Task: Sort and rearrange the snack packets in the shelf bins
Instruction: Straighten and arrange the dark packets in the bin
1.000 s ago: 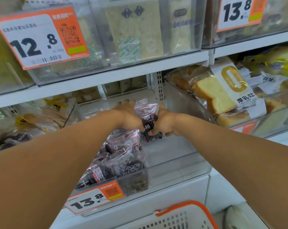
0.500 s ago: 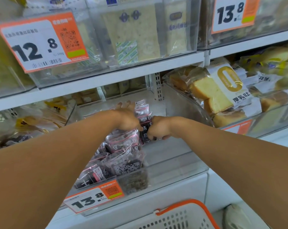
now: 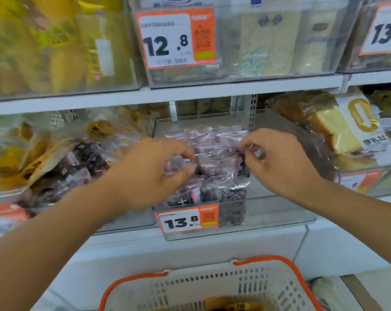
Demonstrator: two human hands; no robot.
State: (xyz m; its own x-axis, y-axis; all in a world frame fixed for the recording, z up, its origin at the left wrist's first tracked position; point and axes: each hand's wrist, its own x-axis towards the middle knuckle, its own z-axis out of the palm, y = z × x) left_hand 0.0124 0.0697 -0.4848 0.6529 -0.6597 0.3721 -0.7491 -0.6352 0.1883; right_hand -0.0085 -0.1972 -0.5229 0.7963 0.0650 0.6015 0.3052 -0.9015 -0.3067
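A row of pink-and-dark snack packets (image 3: 212, 158) stands in a clear shelf bin (image 3: 277, 212) on the middle shelf, filling its left half. My left hand (image 3: 151, 176) reaches in from the left and grips a packet at the row's left side between thumb and curled fingers. From the right, my right hand (image 3: 279, 162) pinches the top edge of a packet in the same row. Motion blur hides the finer finger detail.
A 13.8 price tag (image 3: 185, 219) is stuck on the bin's front. Sliced toast bags (image 3: 338, 131) fill the bin to the right, yellow and dark packets (image 3: 82, 158) the bin to the left. Below me is a white basket with an orange rim (image 3: 212, 286).
My hands were close together deep in the bin on one packet; now they are apart, at the left and right sides of the packet row. The view has pulled back and shifted left.
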